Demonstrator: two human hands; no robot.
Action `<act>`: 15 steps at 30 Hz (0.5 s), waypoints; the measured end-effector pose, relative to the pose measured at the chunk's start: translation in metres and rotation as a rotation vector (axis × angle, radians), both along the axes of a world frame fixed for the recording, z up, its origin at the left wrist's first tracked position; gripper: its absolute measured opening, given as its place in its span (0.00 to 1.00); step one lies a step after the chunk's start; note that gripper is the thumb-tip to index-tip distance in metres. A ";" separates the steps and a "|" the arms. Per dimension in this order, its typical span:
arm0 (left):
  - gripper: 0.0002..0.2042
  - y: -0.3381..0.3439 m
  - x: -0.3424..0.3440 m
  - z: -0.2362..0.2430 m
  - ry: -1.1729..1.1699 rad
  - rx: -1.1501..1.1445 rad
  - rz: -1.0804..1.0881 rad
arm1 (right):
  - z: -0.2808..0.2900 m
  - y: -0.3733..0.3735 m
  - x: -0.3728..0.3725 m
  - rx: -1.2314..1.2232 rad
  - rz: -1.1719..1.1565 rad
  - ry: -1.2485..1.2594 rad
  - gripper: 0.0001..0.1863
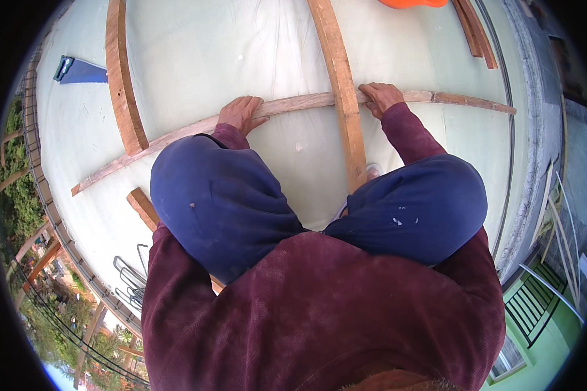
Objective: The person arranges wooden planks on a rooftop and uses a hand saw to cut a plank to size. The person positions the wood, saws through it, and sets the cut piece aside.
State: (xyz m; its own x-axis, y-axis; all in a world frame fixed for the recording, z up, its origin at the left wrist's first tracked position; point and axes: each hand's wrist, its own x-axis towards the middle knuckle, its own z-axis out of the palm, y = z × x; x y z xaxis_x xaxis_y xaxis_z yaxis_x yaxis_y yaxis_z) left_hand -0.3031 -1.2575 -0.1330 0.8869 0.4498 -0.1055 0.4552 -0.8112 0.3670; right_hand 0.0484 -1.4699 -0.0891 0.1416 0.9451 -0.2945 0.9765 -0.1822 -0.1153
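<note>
A long, thin wooden batten (300,102) lies crosswise in front of my knees on a pale sheet. My left hand (240,115) is closed on it left of centre, fingers over its far edge. My right hand (383,99) grips it just right of a thicker wooden beam (341,65). That beam runs from the far side toward my right foot and crosses over the batten. Farther left, another beam (120,78) has its near end at the batten. My bent knees hide part of the sheet and the near end of the middle beam.
A hand saw (85,72) with a blue blade lies far left. Another timber (143,207) sticks out beside my left knee, near bent metal rods (129,281). Two timbers (477,32), a dark cable (506,130) and an orange object (413,2) are farther right.
</note>
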 end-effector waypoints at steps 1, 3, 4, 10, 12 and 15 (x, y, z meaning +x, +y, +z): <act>0.20 0.007 0.003 0.002 0.008 0.008 -0.002 | 0.002 0.006 0.002 -0.018 -0.012 0.006 0.22; 0.19 0.012 -0.001 0.003 -0.004 0.031 0.020 | 0.002 0.012 0.006 -0.053 -0.036 0.019 0.23; 0.19 0.010 0.001 0.002 0.009 0.027 0.031 | 0.001 0.013 0.009 -0.037 -0.026 0.018 0.24; 0.22 0.011 0.003 0.000 -0.008 0.027 0.036 | 0.000 0.040 0.013 -0.021 -0.047 0.012 0.22; 0.23 0.020 -0.003 0.002 -0.037 0.068 0.016 | -0.007 0.048 0.014 0.003 -0.065 0.056 0.21; 0.23 0.023 -0.003 -0.003 -0.050 0.058 -0.009 | -0.009 0.039 0.016 0.044 -0.016 0.042 0.23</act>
